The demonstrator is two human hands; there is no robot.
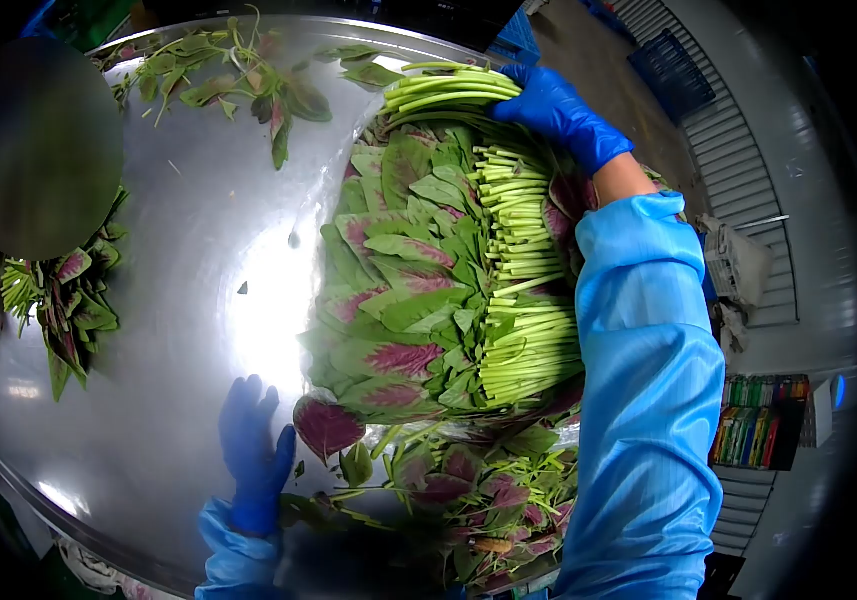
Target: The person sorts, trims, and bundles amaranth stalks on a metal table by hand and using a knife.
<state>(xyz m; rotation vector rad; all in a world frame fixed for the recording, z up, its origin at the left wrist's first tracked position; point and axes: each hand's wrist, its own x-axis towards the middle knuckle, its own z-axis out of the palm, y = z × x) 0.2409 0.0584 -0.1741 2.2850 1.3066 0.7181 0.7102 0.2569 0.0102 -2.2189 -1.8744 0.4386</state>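
Note:
My right hand (554, 110), in a blue glove, is closed around the stems of a bunch of amaranth (449, 93) at the far end of a stacked pile. In that pile of amaranth (409, 280), green leaves with purple-red centres point left and cut pale-green stems line up on the right. Clear plastic shows around the pile's edges. My left hand (254, 455), also gloved in blue, hovers or rests by the metal table's near side; I cannot tell whether it touches. Its fingers are stretched out, with nothing in them. A dark red leaf (329, 427) lies just right of it.
Loose leaves and stem scraps (479, 490) cover the near part of the metal table (189, 240). More amaranth (79, 300) lies at the left, and sprigs (249, 75) at the far edge. A blurred round patch hides the upper left. Blue crates (671, 75) stand beyond, right.

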